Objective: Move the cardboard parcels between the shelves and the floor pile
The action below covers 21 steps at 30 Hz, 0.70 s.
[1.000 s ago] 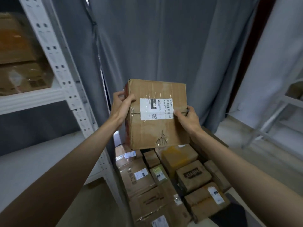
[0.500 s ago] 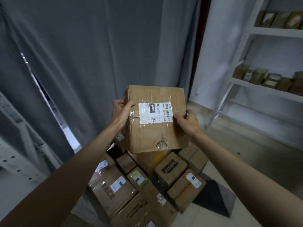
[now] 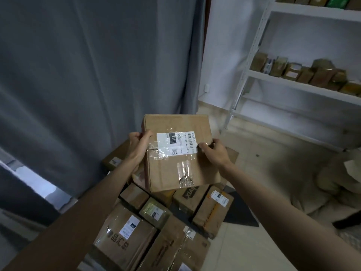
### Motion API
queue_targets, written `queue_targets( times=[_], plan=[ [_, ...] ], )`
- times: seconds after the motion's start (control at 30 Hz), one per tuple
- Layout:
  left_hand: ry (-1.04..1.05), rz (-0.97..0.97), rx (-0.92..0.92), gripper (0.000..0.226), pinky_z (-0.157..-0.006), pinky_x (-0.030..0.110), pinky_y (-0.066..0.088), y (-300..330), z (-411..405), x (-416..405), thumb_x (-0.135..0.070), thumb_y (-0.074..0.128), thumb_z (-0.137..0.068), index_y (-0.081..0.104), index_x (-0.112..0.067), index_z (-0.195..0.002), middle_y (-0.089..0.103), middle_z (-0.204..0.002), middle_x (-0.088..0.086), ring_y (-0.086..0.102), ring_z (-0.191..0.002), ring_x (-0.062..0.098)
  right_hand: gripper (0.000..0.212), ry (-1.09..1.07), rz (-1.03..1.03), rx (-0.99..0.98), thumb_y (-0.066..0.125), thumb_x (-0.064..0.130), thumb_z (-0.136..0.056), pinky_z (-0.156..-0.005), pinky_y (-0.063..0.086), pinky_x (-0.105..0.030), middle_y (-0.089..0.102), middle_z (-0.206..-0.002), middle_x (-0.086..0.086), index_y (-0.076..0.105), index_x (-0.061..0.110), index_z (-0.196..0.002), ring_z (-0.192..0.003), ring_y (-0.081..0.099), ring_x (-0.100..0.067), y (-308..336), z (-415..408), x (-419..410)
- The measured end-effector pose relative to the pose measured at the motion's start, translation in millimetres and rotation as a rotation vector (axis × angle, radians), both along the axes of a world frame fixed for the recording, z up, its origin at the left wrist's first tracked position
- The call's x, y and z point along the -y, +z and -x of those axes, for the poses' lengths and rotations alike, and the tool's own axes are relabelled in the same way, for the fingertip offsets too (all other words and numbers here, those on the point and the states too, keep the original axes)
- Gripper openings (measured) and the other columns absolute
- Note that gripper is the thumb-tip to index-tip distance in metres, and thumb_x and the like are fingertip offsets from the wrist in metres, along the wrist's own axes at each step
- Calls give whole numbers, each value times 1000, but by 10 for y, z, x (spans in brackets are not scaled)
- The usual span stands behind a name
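Observation:
I hold a taped cardboard parcel (image 3: 175, 167) with a white shipping label in front of me, above the floor pile. My left hand (image 3: 137, 147) grips its left edge, thumb on the top face. My right hand (image 3: 214, 153) grips the right edge, thumb on the label's corner. Below lies the floor pile (image 3: 152, 227) of several brown parcels, some labelled. A white metal shelf unit (image 3: 297, 85) stands at the right, with a row of small parcels (image 3: 304, 72) on its middle shelf.
Grey curtains (image 3: 88, 75) hang behind and to the left of the pile. A dark mat (image 3: 242, 212) lies beside the pile on the pale floor. Crumpled brown wrapping or bags (image 3: 340, 178) lie at the far right, below the shelves.
The view has swung right, away from the left shelf unit and toward the right one. The parcel sits lower, nearer the pile, with both hands holding it as before.

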<state>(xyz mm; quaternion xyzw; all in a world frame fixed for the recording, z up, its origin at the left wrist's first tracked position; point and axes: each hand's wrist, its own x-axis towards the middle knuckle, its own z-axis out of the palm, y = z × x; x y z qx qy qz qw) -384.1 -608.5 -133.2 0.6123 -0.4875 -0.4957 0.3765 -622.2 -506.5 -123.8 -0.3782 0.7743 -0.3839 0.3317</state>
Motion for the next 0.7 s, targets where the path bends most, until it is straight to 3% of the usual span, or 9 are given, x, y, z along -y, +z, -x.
queue_targets(
  times=[0.2, 0.33, 0.4, 0.47, 0.57, 0.63, 0.7],
  plan=[
    [-24, -29, 15, 62, -87, 42, 51, -225, 314, 346, -69, 63, -66, 54, -19, -101, 67, -101, 5, 66, -92, 22, 61, -43, -40, 8, 63, 44, -94, -107, 46, -49, 53, -136, -10, 45, 12, -143, -121, 55, -28, -176, 289, 255],
    [-41, -60, 22, 70, -66, 32, 46, -371, 659, 546, -63, 61, -70, 57, -8, -114, 67, -95, 2, 64, -85, 16, 60, -50, -68, 6, 64, 43, -93, -106, 46, -49, 54, -135, -10, 47, 12, -142, -120, 56, -28, -375, 616, 482],
    [-44, -93, 21, 66, -72, 36, 51, -526, 859, 661, -59, 61, -74, 57, -7, -115, 68, -99, 5, 65, -89, 20, 61, -50, -95, 14, 64, 45, -93, -105, 47, -49, 55, -135, -10, 47, 12, -141, -120, 56, -28, -536, 818, 620],
    [-29, -116, 37, 49, -73, 37, 55, -743, 1100, 792, -53, 63, -80, 62, -11, -104, 71, -92, 5, 67, -87, 23, 61, -57, -134, 22, 64, 46, -92, -104, 47, -49, 57, -133, -10, 48, 11, -139, -119, 57, -29, -762, 1062, 794],
    [19, -116, 67, 24, -51, 18, 47, -1146, 1493, 945, -40, 66, -86, 64, -18, -77, 69, -63, -9, 66, -64, 11, 58, -38, -221, 46, 64, 48, -91, -105, 46, -49, 58, -132, -9, 53, 10, -134, -121, 56, -29, -1224, 1448, 1058],
    [37, -181, 40, 19, -52, 21, 49, -1464, 1753, 1034, -40, 67, -84, 62, -22, -81, 71, -68, -9, 67, -59, 4, 59, -23, -300, 95, 64, 52, -90, -107, 45, -48, 54, -134, -9, 54, 11, -130, -122, 55, -29, -1587, 1699, 1208],
    [42, -279, 28, 37, -54, 26, 51, -1816, 2000, 1125, -50, 70, -75, 65, -21, -98, 74, -87, 0, 71, -70, 10, 61, -18, -382, 115, 63, 58, -89, -107, 45, -47, 52, -133, -7, 54, 12, -128, -121, 55, -30, -1960, 1938, 1331]
  ],
)
